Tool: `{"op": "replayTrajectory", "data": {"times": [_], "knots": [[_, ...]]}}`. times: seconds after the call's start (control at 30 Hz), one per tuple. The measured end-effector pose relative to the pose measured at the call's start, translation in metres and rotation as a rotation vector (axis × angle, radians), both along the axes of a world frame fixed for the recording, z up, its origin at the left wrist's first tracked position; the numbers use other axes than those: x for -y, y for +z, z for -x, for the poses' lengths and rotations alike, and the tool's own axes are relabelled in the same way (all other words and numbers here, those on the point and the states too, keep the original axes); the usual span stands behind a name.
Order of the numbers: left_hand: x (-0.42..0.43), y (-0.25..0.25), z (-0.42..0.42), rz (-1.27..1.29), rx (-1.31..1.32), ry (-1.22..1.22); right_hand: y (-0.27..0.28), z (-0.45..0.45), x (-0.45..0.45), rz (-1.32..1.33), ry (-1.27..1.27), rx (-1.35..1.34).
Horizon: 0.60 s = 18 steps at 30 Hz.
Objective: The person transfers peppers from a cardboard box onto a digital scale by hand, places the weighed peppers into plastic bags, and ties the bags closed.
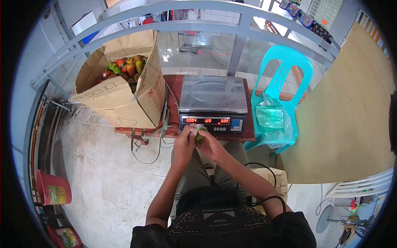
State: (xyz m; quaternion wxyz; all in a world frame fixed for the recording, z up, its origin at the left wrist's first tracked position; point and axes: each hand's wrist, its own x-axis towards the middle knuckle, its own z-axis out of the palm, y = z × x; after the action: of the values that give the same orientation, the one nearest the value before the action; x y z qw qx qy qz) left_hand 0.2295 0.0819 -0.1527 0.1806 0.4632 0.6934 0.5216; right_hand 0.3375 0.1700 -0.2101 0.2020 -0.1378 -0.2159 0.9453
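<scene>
Just below the near edge of the scale, both hands are up close together, so let's call that spot the middle of the clock, with 12 at the far side. The right hand (211,147) has its grip closed around a small green item (199,137), looks like a pepper, but it's half hidden so don't quote me. The left hand (184,141) is right beside it at 9, grip pinching some clear plastic (197,127) against the green thing.

Straight up at 12, the scale (213,96) sits on a dark red worktop (175,89), red digits showing 0.004, 1.20 and 0.00. Over at 10 there's a big open cardboard box (148,103) with a pile of red, orange and green peppers (130,66) inside. Towards 2 is a turquoise plastic chair (304,72), with bagged green plastic (271,119) lying on the seat. Further out near 3, a large wooden panel (343,120) stands past the chair. Way off around 8, a red bucket (46,182) is on the floor.
</scene>
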Motion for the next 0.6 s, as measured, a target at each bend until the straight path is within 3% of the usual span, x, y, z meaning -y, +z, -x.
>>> {"op": "replayTrajectory", "data": {"times": [0.07, 0.17, 0.27, 0.37, 0.53, 0.6], "knots": [[0.000, -0.006, 0.000, -0.075, -0.049, 0.039, -0.004, 0.008, -0.002, -0.082, 0.010, -0.074], [0.001, -0.004, 0.001, -0.125, -0.046, 0.077, 0.023, 0.006, -0.004, -0.259, 0.066, 0.176], [0.001, -0.001, 0.003, -0.128, 0.094, 0.118, 0.008, 0.000, -0.030, -0.961, 0.222, 0.590], [-0.007, 0.005, 0.000, -0.184, 0.186, 0.128, 0.075, -0.017, -0.041, -1.680, 0.175, 0.888], [-0.032, 0.018, 0.002, -0.220, 0.248, 0.036, 0.121, -0.036, -0.062, -1.842, -0.006, 0.821], [-0.040, 0.024, 0.004, -0.215, 0.271, 0.002, 0.128, -0.045, -0.072, -1.868, 0.149, 0.793]]}}
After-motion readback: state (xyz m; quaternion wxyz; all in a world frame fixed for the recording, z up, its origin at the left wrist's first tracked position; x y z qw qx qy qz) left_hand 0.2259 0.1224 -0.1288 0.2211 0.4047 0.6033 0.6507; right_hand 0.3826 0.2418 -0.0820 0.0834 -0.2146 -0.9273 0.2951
